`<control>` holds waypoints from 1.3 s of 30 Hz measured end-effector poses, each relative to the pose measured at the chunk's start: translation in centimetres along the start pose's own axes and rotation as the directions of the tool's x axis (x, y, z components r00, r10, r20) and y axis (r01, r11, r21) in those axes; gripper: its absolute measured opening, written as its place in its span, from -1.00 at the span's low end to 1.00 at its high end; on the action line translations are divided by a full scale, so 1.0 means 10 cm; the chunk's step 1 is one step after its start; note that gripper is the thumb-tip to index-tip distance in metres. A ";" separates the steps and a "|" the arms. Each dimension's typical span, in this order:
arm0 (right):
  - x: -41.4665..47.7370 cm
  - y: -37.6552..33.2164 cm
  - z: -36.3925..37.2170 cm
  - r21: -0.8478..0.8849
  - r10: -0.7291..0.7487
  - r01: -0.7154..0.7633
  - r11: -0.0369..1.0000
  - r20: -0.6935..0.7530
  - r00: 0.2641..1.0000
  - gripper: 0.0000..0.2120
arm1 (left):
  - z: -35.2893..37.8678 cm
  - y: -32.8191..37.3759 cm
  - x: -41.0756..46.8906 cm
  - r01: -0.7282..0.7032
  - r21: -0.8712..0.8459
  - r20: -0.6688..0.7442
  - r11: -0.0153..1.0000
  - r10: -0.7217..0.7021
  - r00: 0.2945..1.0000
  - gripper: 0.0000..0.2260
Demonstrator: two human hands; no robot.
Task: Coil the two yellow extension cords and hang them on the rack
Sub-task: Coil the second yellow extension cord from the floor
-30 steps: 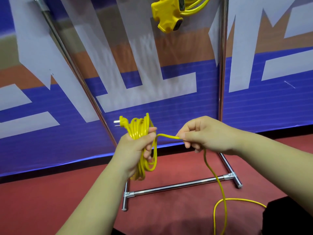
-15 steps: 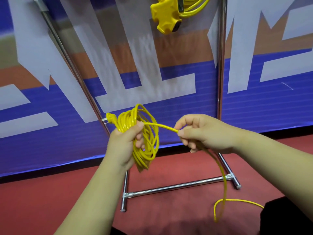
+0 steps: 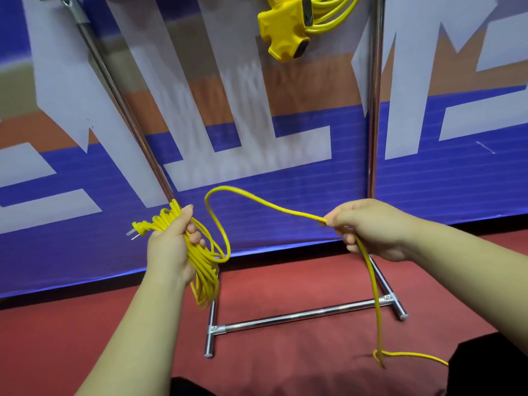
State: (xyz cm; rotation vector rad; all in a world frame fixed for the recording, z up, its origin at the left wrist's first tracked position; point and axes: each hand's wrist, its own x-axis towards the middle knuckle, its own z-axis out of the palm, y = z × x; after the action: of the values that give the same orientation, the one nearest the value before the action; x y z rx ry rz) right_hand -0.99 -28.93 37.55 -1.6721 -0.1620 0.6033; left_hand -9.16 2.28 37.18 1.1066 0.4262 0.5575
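Head view: a bundle of yellow extension cord loops (image 3: pixel 204 267) is held in the left hand (image 3: pixel 171 247), fingers closed round the gathered turns; the loops hang below the fist, down in front of the rack's left foot. A two-pronged plug (image 3: pixel 137 228) is seen sticking out to the left of that fist. From the bundle a free loop of the same cord rises, arches over, and is pinched by the right hand (image 3: pixel 371 230) between thumb and forefinger, the other fingers curled under. Below the right hand the cord drops to the red floor (image 3: pixel 285 281), kinks, and trails off to the right. The chrome rack (image 3: pixel 300 314) stands just beyond the hands, its base crossbar and two feet on the floor, its uprights rising against a blue, white and orange banner (image 3: pixel 285 195). A second yellow cord (image 3: pixel 328 15), coiled, is seen at the top edge between the uprights, its multi-outlet socket block (image 3: pixel 283 27) dangling below; what it hangs from is out of frame.
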 end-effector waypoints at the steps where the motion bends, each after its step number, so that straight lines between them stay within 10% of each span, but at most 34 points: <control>1: 0.01 0.00 -0.01 -0.011 0.045 -0.045 0.999 -0.010 0.999 -0.87 | 0.01 -0.01 -0.01 0.003 -0.003 0.013 1.000 -0.003 1.000 -0.86; 11: 0.23 0.19 -0.04 -0.111 0.277 -0.314 0.943 -0.264 0.924 -0.71 | 0.11 0.09 -0.20 -0.019 -0.063 0.266 0.998 0.036 0.963 -0.89; 23: 0.35 0.12 0.13 0.235 0.280 -0.232 0.944 -0.197 0.940 -0.84 | 0.34 -0.04 -0.52 0.104 0.099 0.507 0.990 -0.140 0.851 -0.86; 39: 0.13 -0.12 0.14 0.103 0.101 -0.088 0.991 -0.131 0.986 -0.89 | 0.57 -0.54 -0.69 0.153 0.434 0.554 0.888 -0.397 0.732 -0.75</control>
State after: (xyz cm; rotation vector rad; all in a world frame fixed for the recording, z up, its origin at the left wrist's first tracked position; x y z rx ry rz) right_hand -0.23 -26.91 38.19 -1.6274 0.0452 0.5570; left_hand -10.16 -7.83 34.80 1.4754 0.0906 -0.1996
